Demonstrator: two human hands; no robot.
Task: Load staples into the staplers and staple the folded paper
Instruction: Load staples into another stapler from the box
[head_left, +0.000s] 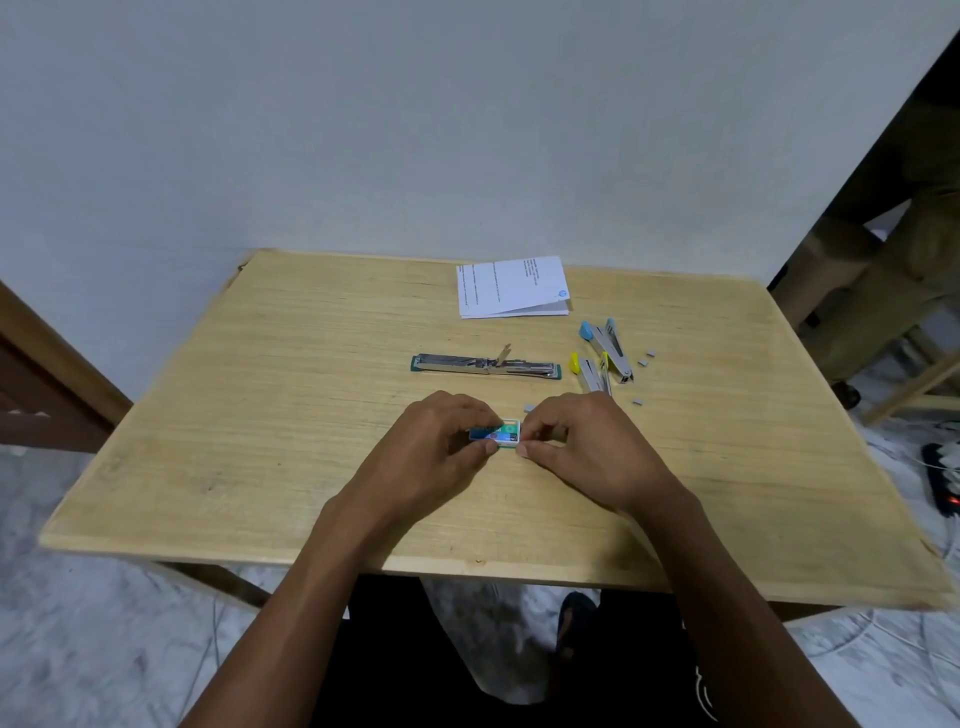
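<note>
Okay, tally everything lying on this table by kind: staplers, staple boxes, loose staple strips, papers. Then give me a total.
Staplers: 3 (green stapler, blue stapler, yellow stapler)
Staple box: 1
Loose staple strips: 4
Folded paper: 1
Total: 9

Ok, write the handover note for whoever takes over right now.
Left hand grips the staple box; right hand pinches its right end, at mid-table.
Green stapler lies opened flat just beyond; blue stapler and yellow stapler lie open to the right, loose staple strips beside them. Folded paper sits at the far edge.
Done: staplers opened.
To do: take out staples, load, close, staple the paper.
</note>
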